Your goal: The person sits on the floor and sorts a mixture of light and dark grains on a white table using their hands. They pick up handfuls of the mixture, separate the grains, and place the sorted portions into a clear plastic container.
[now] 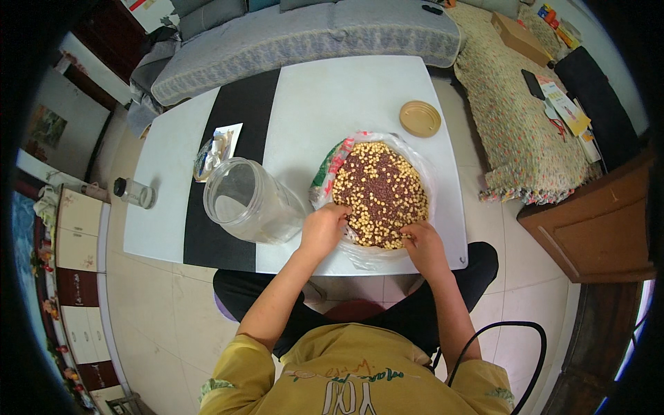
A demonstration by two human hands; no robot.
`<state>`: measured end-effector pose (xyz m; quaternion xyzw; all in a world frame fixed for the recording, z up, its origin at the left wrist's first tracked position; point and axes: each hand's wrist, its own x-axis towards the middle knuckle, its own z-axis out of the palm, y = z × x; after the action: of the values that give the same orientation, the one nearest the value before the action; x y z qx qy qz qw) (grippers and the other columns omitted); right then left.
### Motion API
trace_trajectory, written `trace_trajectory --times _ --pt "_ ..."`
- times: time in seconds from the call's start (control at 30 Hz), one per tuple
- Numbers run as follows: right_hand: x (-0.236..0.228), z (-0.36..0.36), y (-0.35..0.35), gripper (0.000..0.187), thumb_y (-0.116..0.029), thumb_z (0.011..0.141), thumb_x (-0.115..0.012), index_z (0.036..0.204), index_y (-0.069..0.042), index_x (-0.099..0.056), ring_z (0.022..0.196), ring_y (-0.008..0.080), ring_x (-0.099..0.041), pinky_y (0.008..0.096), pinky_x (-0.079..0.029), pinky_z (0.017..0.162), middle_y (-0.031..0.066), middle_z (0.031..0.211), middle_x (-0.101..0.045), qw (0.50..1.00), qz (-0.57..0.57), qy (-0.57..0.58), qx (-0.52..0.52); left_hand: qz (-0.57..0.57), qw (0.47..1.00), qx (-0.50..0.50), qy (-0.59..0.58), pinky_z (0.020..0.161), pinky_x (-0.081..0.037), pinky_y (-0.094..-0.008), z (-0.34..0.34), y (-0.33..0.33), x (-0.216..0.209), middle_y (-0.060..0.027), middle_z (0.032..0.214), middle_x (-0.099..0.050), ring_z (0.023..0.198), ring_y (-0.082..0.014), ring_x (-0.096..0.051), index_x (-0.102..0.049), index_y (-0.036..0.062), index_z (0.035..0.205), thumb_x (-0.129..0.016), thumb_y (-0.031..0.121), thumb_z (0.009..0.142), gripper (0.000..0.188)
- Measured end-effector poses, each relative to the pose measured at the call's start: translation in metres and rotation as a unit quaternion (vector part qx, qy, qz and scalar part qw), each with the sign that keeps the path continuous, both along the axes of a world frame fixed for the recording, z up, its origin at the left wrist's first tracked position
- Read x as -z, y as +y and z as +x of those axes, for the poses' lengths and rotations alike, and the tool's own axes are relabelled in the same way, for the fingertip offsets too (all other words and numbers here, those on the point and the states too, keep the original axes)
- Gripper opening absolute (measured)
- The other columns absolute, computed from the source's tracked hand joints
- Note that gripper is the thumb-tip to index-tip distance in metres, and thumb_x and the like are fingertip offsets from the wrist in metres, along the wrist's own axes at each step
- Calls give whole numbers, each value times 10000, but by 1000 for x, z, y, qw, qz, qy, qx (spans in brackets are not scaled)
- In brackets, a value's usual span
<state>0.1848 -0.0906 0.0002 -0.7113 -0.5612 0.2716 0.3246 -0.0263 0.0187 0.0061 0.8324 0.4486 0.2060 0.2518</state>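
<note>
A round heap of mixed dark brown and pale yellow beans (pixel 379 191) lies on a clear plastic bag (pixel 423 164) on the white table (pixel 332 104). My left hand (pixel 322 229) rests at the heap's near left edge, fingers curled on the beans. My right hand (pixel 422 242) is at the near right edge, fingertips pinching among the beans. Whether either hand holds any beans is hidden by the fingers. A clear plastic jar (pixel 250 201) lies on its side just left of my left hand, its mouth facing left.
A tan round lid (pixel 420 118) sits at the table's far right. A small packet (pixel 217 150) and a small dark-capped bottle (pixel 134 191) lie to the left. A grey sofa (pixel 304 34) stands beyond the table, a patterned bed cover (pixel 519 117) to the right.
</note>
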Motion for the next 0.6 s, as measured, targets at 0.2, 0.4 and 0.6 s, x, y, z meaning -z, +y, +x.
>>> trace_trajectory --times 0.2,0.4,0.6 --pt "7 1 0 176 9 719 -624 888 -30 -651 884 341 -569 404 -473 789 159 898 -592 1000 27 -12 -7 21 998 14 60 647 -493 -392 5 -3 0 -79 849 -609 760 -292 -620 -686 120 906 -675 95 726 182" --pt "6 -1 0 180 7 716 -627 889 -39 -653 893 345 -568 401 -472 798 163 901 -593 1000 15 -19 1 35 989 62 128 628 -493 -418 14 -2 0 -115 831 -593 766 -300 -624 -619 76 778 -631 53 686 96" --pt "1 -2 -1 182 -4 720 -630 897 -37 -656 883 350 -574 398 -477 794 165 906 -592 1000 14 -7 5 -1 996 10 87 638 -471 -405 21 -2 4 -120 873 -598 772 -322 -601 -583 59 846 -626 108 781 92"
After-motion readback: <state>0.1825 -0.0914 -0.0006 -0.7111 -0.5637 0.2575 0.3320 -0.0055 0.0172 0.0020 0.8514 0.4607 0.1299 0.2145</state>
